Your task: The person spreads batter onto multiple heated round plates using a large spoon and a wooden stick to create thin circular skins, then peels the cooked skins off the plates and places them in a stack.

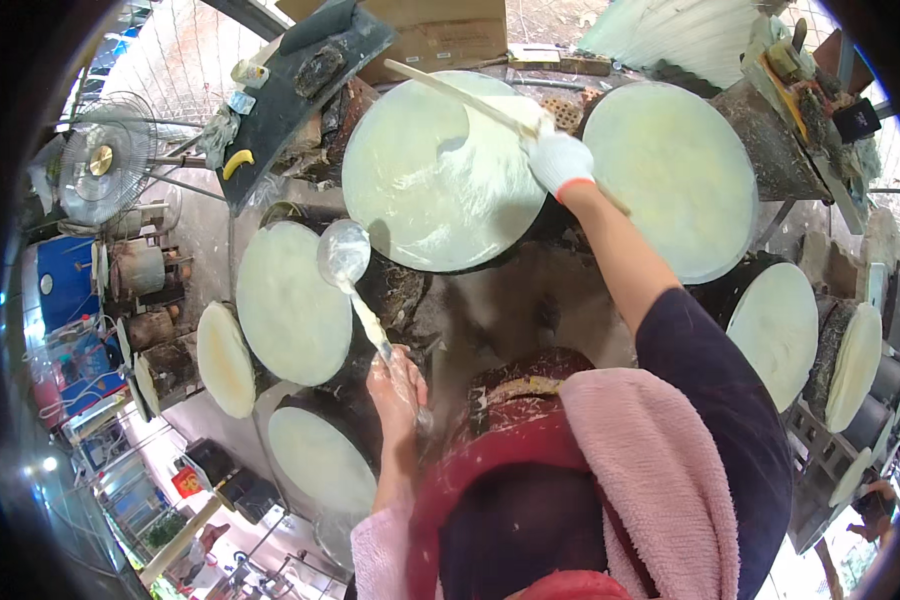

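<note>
My bare left hand (396, 386) grips the batter-smeared handle of a metal ladle (345, 251). The ladle's bowl hangs between two round griddles and is coated with pale batter. My right hand (559, 159), in a white knit glove with an orange cuff, holds a long wooden stick (450, 94) over the large round griddle (409, 217) in front of me. Pale batter covers this griddle, with wet, streaky patches on its right side below the glove. What lies under my right palm is hidden.
More batter-covered griddles stand around me: one at right (667, 180), one at left (292, 304), and one at lower left (319, 457). A dark slanted board (270, 127) carries a banana (238, 163). A fan (103, 161) stands far left; a cardboard box (435, 34) is behind.
</note>
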The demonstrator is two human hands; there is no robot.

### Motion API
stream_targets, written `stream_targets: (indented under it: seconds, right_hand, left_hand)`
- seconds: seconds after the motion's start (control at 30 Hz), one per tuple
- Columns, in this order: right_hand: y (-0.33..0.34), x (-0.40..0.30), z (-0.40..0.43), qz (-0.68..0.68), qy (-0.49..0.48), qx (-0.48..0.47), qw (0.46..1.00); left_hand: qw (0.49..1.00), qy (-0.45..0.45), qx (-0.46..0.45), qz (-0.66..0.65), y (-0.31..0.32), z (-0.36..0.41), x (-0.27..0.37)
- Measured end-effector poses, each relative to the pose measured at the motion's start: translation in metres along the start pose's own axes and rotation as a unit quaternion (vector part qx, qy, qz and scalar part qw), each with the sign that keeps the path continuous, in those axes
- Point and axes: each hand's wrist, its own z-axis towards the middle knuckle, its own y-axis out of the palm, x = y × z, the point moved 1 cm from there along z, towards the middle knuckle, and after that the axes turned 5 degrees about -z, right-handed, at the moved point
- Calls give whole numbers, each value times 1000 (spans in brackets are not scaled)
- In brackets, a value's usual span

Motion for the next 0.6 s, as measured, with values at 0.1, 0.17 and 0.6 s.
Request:
stream_targets:
  seconds: [0.1, 0.17, 0.6]
  right_hand:
    - [-17, -40, -17, 98, -117, 142, 978]
    - [5, -47, -68, 220, -199, 189, 936]
    - [-1, 53, -155, 579, 187, -186, 772]
  left_hand:
    - [1000, 8, -22, 9, 8, -4, 0]
    - [1000, 6, -17, 20, 6, -4, 3]
    - [995, 47, -76, 54, 39, 73, 28]
